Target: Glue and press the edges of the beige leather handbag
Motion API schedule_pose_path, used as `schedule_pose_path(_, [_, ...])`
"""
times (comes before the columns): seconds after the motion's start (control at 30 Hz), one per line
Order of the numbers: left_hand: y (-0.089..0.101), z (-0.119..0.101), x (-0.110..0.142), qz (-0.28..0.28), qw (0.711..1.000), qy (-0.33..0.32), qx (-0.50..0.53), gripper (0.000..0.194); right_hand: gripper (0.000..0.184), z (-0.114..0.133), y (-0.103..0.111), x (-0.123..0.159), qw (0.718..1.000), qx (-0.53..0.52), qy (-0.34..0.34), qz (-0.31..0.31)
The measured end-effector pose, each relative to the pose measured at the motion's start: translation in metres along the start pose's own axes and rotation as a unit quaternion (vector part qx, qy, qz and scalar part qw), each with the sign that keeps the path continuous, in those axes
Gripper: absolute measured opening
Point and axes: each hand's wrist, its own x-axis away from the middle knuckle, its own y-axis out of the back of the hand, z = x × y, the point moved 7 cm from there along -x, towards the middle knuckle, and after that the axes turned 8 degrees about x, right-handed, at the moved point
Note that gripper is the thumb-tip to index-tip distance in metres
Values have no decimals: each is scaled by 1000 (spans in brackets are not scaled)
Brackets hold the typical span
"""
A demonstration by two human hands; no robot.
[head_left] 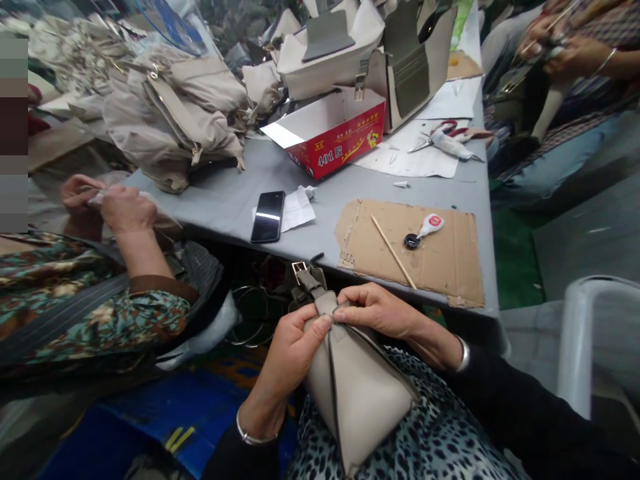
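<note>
A beige handbag [367,393] with dark edge seams rests on my lap, its narrow end pointing up toward the table. My left hand [299,340] pinches that end from the left, the thumb pressed by the strap joint. From the other side my right hand [375,308] grips the same spot, fingertips close to the left thumb. Beyond my fingers the grey-brown strap [311,283] runs up to a metal buckle [299,268]. What lies under my fingertips is hidden.
Ahead on the grey table lie cardboard [450,267] with a wooden stick [393,250] and a small glue bottle [433,224], a phone [269,217], a red box [345,140], scissors [437,133] and bags [175,113]. Co-workers' hands [127,207] are at left and, holding work, at right [575,57].
</note>
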Motion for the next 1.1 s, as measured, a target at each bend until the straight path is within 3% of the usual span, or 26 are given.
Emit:
schedule_pose_path(0.47, [-10, -8, -14, -1, 996, -3, -86, 38, 42, -1, 12, 5, 998, 26, 39, -50])
schedule_pose_path(0.83, [-9, 0, -17, 3, 997, -3, -75, 37, 29, 7, 16, 13, 968, 201, 93, -121])
schedule_pose_path(1.1, [-11, -3, -19, 22, 996, -16, -89, 38, 30, 6, 13, 13, 962, 219, 97, -132])
